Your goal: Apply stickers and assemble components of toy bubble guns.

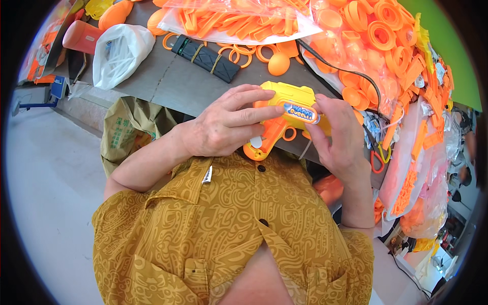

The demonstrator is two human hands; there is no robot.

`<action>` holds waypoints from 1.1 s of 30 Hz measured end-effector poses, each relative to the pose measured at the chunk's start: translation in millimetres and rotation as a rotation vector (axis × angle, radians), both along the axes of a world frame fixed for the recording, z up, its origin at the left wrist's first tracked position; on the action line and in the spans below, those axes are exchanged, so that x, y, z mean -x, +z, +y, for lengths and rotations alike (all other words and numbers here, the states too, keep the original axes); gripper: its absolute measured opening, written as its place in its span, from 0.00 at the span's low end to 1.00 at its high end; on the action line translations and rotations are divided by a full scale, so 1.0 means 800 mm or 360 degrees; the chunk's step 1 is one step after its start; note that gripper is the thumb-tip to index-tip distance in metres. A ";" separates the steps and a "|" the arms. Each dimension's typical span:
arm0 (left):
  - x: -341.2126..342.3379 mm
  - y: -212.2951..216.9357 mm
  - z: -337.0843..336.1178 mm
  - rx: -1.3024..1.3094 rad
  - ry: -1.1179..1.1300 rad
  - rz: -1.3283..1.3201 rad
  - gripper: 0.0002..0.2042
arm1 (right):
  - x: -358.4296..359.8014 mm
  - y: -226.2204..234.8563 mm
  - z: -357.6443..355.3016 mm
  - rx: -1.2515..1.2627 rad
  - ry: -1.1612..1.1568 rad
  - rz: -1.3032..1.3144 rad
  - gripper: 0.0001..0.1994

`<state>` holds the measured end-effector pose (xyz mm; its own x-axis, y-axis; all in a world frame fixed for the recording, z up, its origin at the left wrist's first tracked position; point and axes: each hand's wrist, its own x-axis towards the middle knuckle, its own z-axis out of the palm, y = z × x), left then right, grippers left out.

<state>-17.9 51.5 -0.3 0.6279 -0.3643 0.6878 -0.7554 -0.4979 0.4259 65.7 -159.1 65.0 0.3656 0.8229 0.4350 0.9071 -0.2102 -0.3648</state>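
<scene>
A yellow and orange toy bubble gun [292,92] is held between my two hands, just over the table's near edge, its orange handle slanting down toward my shirt. My left hand [223,122] grips its left side, and a fingertip lies at the left end of a blue and white oval label [301,113]. My right hand [338,137] holds the right side, fingers bent close to the label's right end. A small whitish piece [255,142] shows by the handle below my left fingers. My left thumb is mostly hidden.
Beyond the gun, a dark power bank [206,58] and orange rings [241,56] lie on the grey table [152,76]. An open white bag [122,53] stands left. Orange parts [381,35] pile up right, near red-handled scissors [377,161]. A brown sack [127,132] sits below the table edge.
</scene>
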 end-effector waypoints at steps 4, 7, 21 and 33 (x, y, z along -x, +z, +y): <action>0.000 0.010 0.001 -0.0125 0.0000 -0.0002 0.06 | -0.001 0.010 0.005 0.0021 0.0048 0.0047 0.25; -0.002 0.018 0.004 -0.0192 -0.0035 0.0073 0.07 | -0.002 0.006 0.004 0.0003 0.0041 0.0166 0.25; -0.001 0.015 0.003 -0.0173 -0.0025 0.0052 0.07 | -0.002 -0.025 0.001 -0.0209 0.0025 0.0297 0.23; 0.000 0.025 0.002 -0.0303 0.0027 0.0113 0.07 | 0.004 -0.032 -0.005 -0.0138 -0.0106 0.0083 0.22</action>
<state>-18.3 53.0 19.6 0.6795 -0.4725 0.5613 -0.7177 -0.5867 0.3750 62.1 -162.9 39.2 0.4419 0.7562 0.4826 0.8716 -0.2347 -0.4303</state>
